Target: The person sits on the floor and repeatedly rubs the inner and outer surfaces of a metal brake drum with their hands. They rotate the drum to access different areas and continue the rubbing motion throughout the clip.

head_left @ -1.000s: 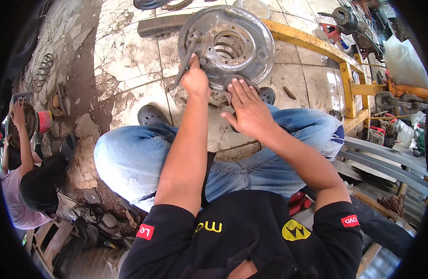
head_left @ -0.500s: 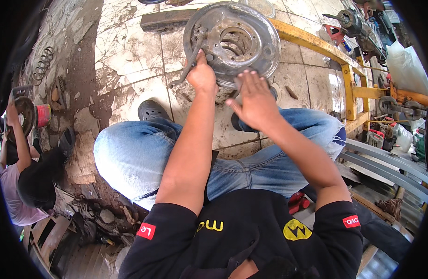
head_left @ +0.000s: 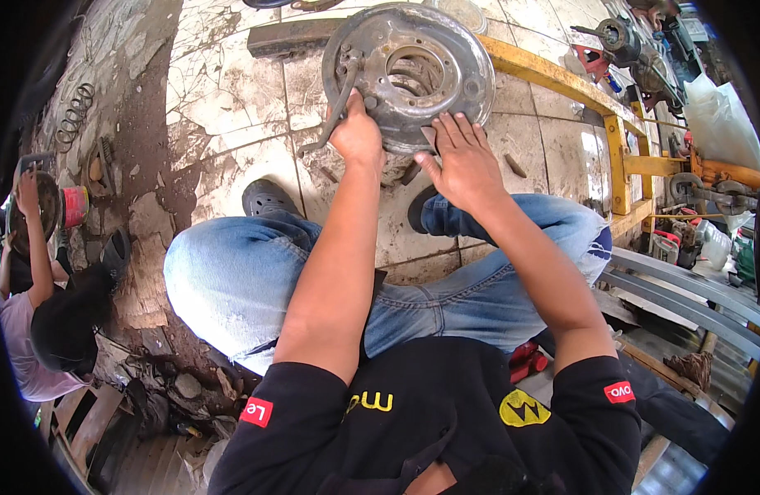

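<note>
A round, grey metal brake backing plate (head_left: 454,54) with a large central hole and smaller holes stands in front of my knees. My left hand (head_left: 359,136) is closed at its near left edge, thumb up by a bent metal lever (head_left: 340,107) that lies along the plate's left side. The fingers under the plate are hidden. My right hand (head_left: 464,161) lies along the near right rim, fingers straight and close together. A small dark flat piece (head_left: 429,136), perhaps sandpaper, shows between its thumb and forefinger.
A yellow metal frame (head_left: 553,74) runs behind the plate and down the right. A dark metal bar (head_left: 289,37) lies beyond it on the tiles. At left, a coil spring (head_left: 75,114) lies on the floor and another person (head_left: 54,330) handles a round part near a pink tin (head_left: 75,206).
My right hand has slid a little right and up along the plate's rim, and the small flat piece now shows clearly. The plate has shifted slightly left. My left hand keeps its grip.
</note>
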### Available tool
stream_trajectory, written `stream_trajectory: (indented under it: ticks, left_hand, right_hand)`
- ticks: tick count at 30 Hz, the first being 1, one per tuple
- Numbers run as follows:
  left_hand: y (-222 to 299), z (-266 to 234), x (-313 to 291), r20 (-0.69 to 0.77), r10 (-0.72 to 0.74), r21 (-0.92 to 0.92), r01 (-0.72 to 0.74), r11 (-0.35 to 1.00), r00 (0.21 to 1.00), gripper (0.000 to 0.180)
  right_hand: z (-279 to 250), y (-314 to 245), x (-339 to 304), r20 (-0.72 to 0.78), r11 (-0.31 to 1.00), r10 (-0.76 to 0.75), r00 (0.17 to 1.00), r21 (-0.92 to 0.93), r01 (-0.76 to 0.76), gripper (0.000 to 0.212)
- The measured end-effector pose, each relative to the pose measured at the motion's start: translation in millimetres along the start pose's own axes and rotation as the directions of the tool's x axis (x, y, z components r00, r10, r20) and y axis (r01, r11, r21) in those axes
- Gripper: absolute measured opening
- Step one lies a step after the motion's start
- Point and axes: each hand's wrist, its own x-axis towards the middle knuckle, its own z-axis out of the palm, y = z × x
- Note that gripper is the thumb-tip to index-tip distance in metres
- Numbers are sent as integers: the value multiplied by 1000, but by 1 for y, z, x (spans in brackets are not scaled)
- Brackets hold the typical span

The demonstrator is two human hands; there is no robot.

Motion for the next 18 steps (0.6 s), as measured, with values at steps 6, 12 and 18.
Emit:
stream_trajectory:
  ticks: [6,12,18]
  left_hand:
    - [8,3,1,9,-93,15,93,996,996,43]
    - [4,0,4,2,-29,53,29,998,1000,43]
    - [2,3,-2,-5,46,64,-46,997,999,40]
  right_hand:
    - [15,-14,-17,-177,984,-121,977,107,141,80]
    - [12,-18,-21,-176,995,-49,983,74,62,78]
    - [13,10,-5,-150,999,40,988,33,-35,82]
